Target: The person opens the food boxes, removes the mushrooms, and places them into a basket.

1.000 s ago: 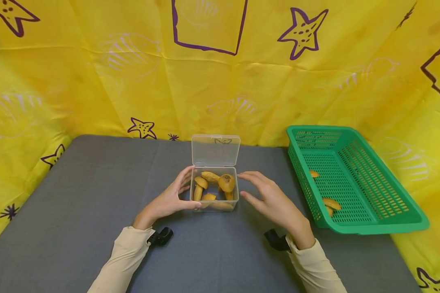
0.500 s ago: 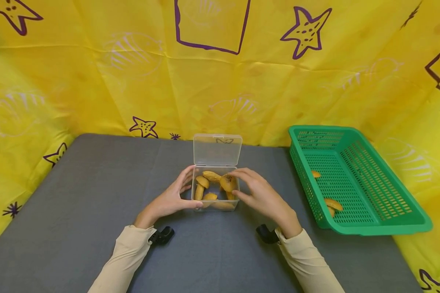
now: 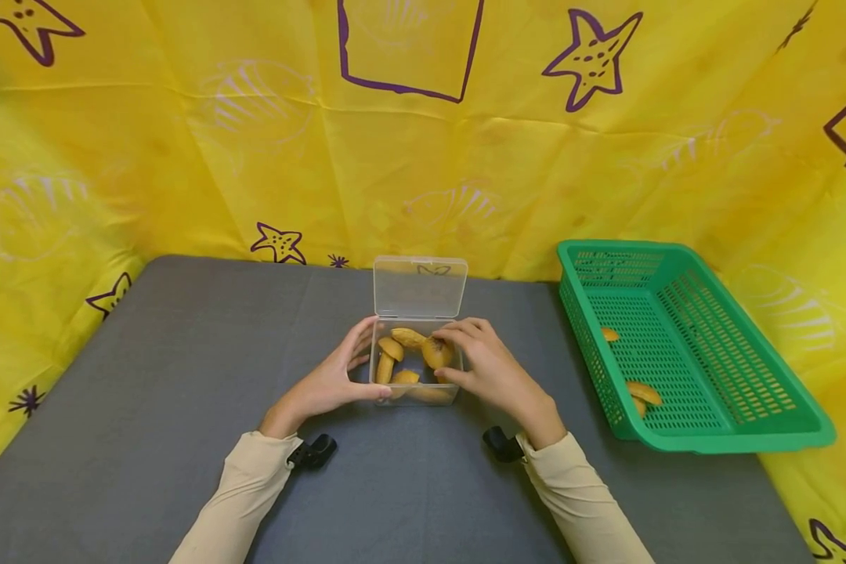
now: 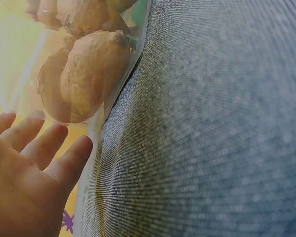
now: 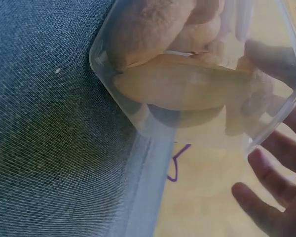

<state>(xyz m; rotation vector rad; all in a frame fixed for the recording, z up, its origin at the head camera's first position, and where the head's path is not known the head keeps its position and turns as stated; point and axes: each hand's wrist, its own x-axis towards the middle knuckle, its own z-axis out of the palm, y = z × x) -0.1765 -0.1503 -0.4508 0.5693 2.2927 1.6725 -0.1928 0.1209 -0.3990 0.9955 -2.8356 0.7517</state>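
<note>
A clear plastic box with its hinged lid raised stands mid-table, several brown mushrooms inside. My left hand holds the box's left side, thumb at the front corner and fingers along the far side. My right hand reaches over the right rim, with index finger and thumb either side of a round-capped mushroom. Left of it, a stemmed mushroom and an elongated one lie in the box. In the right wrist view, the other right fingers hang outside the box wall.
A green perforated basket stands at the right of the grey-covered table, a few mushrooms along its left side. Yellow patterned cloth hangs behind and beside the table. A black wrist camera sits on each cuff.
My right hand has moved left from beside the box to over its right rim, and the fingers have come to the round-capped mushroom. My left hand stays on the box.
</note>
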